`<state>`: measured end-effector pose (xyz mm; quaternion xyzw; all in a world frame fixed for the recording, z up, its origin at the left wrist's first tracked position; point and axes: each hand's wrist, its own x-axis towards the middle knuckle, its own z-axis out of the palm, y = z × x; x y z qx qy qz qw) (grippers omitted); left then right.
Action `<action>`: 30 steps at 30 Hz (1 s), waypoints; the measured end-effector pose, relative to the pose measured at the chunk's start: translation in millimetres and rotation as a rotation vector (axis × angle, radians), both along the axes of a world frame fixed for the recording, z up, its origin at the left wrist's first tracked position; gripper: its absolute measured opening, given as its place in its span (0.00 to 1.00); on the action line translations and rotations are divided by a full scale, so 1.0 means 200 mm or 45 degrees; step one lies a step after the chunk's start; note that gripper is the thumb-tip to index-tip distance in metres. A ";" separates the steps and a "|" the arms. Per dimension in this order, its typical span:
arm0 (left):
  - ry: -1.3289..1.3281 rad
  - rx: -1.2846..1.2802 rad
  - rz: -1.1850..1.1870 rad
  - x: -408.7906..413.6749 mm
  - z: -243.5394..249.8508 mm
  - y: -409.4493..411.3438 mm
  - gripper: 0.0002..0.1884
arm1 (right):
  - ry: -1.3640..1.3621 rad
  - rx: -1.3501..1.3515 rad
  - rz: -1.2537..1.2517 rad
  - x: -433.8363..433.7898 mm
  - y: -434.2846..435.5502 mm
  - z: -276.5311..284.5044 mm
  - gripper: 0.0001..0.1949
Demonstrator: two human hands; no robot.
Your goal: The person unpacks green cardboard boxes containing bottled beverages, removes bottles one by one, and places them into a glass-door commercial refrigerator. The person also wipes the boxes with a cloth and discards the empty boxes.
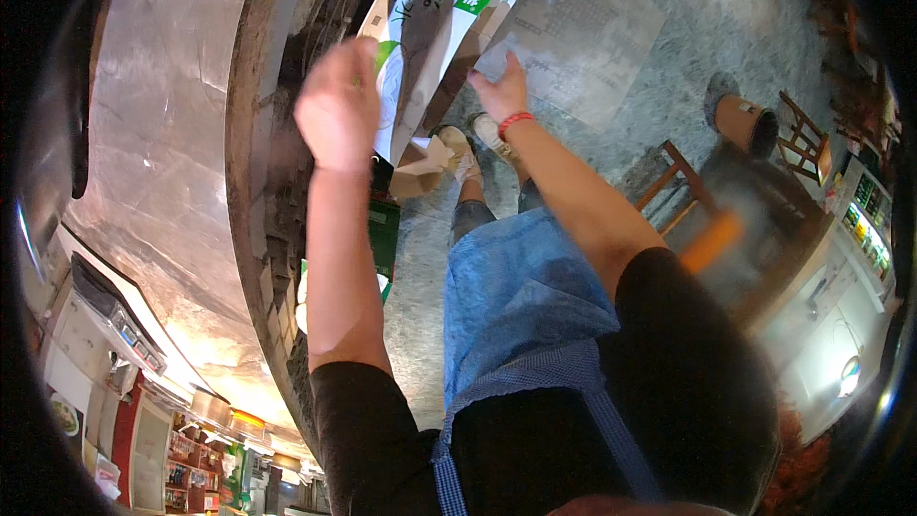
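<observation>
A white cardboard carton (430, 36) with green print and writing stands tilted at the top centre, beside a dark counter side. My left hand (340, 104), blurred, is at the carton's left edge with its fingers curled; whether it grips anything cannot be told. To the right of the carton, my right hand (501, 86), with a red band at its wrist, has its thumb and forefinger apart and nothing visible between them. Brown inner sides of the carton show between the hands. An open cardboard flap or small box (423, 165) lies below the carton, near my shoes.
A metal-topped counter (165, 122) runs along the left. A pale patterned mat or sheet (602, 50) lies on the grey floor. On the right are a brown bin (745, 125), a wooden chair (802, 140) and another wooden seat frame (673, 183). A green crate (385, 236) stands under the counter's edge.
</observation>
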<state>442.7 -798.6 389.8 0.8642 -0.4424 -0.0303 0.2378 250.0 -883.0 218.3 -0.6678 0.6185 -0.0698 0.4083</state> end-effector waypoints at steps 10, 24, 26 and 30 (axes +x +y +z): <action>-0.164 0.577 0.210 -0.09 -0.24 0.20 0.13 | 0.345 0.294 0.267 0.19 -0.16 -0.23 0.32; 0.095 0.631 0.130 0.03 0.06 0.19 0.17 | -0.027 0.743 -0.133 -0.17 -0.15 -0.30 0.34; 0.135 0.579 0.107 -0.02 0.09 0.21 0.16 | -0.148 0.746 -0.028 -0.21 -0.16 -0.31 0.35; 0.282 0.359 0.015 -0.11 0.11 0.24 0.10 | 0.058 0.552 0.283 -0.44 -0.17 -0.50 0.31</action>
